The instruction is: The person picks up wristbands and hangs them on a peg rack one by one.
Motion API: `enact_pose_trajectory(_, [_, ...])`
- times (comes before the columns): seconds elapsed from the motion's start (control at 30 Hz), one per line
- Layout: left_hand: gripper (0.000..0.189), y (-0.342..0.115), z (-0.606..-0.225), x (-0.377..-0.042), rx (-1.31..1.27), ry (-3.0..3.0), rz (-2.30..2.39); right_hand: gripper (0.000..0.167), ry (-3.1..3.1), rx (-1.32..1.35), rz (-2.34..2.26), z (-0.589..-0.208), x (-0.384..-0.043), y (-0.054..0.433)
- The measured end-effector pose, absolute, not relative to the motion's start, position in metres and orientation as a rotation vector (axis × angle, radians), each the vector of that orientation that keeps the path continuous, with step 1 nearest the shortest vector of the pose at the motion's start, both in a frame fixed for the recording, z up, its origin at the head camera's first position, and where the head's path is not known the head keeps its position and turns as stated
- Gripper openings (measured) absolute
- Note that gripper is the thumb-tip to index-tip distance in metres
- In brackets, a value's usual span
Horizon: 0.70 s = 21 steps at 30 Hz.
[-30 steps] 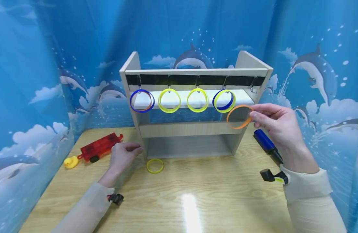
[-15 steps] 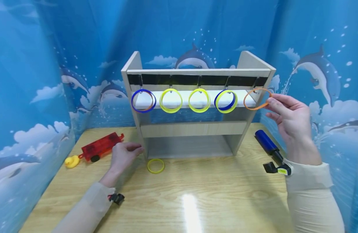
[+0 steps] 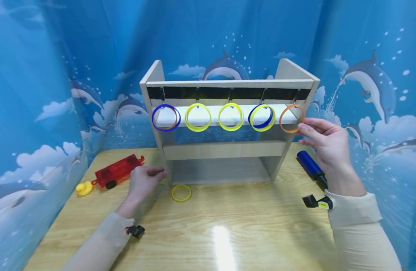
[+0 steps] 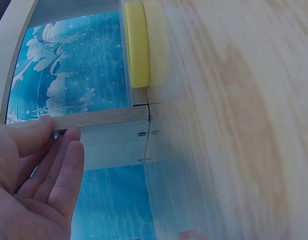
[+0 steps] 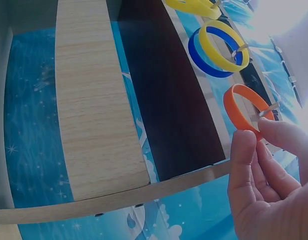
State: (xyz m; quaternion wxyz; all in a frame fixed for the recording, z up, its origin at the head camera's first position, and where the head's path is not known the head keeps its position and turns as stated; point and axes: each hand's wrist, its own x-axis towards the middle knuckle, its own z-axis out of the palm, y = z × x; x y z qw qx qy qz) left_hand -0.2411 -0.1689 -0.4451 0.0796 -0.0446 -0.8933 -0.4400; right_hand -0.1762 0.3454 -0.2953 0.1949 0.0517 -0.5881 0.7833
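An orange silicone wristband (image 3: pixel 281 122) hangs at the rightmost hook of the wooden rack (image 3: pixel 225 150). My right hand (image 3: pixel 326 145) pinches its lower right edge between thumb and index finger; in the right wrist view, the hook's metal tip pokes through the orange wristband (image 5: pixel 235 111). My left hand (image 3: pixel 143 184) holds the front edge of the rack's left side panel, thumb on one side and fingers on the other in the left wrist view. A yellow wristband (image 3: pixel 181 201) lies on the table by the rack's left foot.
Other hooks carry a blue wristband (image 3: pixel 154 124) with an orange one, yellow wristbands (image 3: pixel 198 130) and a yellow-blue pair (image 3: pixel 262 128). A red toy wagon (image 3: pixel 116 171) and yellow duck (image 3: pixel 84 188) sit left; a blue-and-black cylindrical tool (image 3: pixel 309 165) lies right.
My right hand has carried the orange wristband up and right to the last hook, then slightly down and left, so the band now hangs there. My left hand has stayed put.
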Motion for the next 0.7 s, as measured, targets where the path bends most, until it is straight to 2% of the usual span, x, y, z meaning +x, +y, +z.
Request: enact_pose_trajectory(0.7, [0.020, -0.1688, -0.4431, -0.2410, -0.130, -2.684, -1.323, 0.012, -1.715, 0.095, 2.114, -0.2937, -0.1785, 0.3406])
